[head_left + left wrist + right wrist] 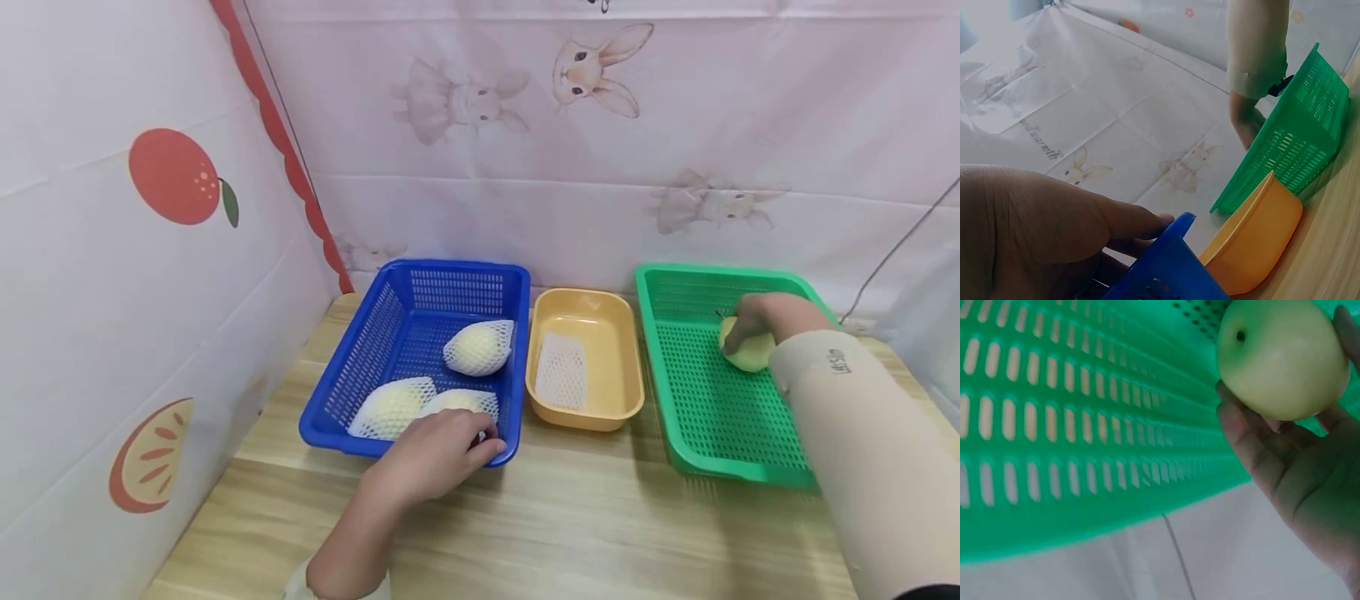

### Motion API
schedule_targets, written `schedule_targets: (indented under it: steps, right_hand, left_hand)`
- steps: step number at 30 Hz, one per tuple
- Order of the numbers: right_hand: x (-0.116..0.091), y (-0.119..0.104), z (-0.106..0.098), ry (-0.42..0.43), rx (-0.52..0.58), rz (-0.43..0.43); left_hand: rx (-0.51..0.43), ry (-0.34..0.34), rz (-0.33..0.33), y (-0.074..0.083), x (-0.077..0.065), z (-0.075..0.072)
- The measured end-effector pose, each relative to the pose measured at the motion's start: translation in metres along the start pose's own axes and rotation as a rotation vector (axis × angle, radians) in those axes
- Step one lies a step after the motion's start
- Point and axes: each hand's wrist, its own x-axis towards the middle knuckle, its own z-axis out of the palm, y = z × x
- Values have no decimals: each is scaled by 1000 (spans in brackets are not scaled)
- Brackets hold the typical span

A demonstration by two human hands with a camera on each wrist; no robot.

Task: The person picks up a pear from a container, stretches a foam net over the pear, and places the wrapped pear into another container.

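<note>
In the head view my right hand (780, 315) reaches into the green basket (678, 417) and grips a bare pale yellow-green pear (750, 353). The right wrist view shows fingers around the lower side of this pear (1285, 359), with its dimple in sight. My left hand (442, 450) lies over the near right corner of the blue basket (318, 425), its thumb at the rim. Its other fingers bend over a net-wrapped pear (461, 400), their tips hidden. Two more wrapped pears (393, 408) (478, 348) lie in the blue basket.
Between the baskets stands a yellow tub (611, 358) holding a flat white foam net (562, 371). All three containers stand on a wooden table (585, 517), close to the rabbit-print cloth (480, 217) behind. A white cloth wall (90, 333) borders the left side.
</note>
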Motion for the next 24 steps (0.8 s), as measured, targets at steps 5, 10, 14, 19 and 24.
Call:
schedule_targets:
  steps: [5,10,14,19,24]
  right_hand:
    - [-8,-24,-15,116,10,-227]
    - [-37,-65,-25,220,51,-395]
    - [-81,-98,-21,286,91,-482]
    - [-148,-124,3,337,150,-597]
    - [-188,-130,49,452,179,-760]
  left_hand:
    - [-2,24,-12,4,1,2]
    - [4,60,-18,8,-1,2]
    - [-10,207,53,13,-4,1]
    - [-122,466,304,23,-7,1]
    - [-475,447,530,39,-10,11]
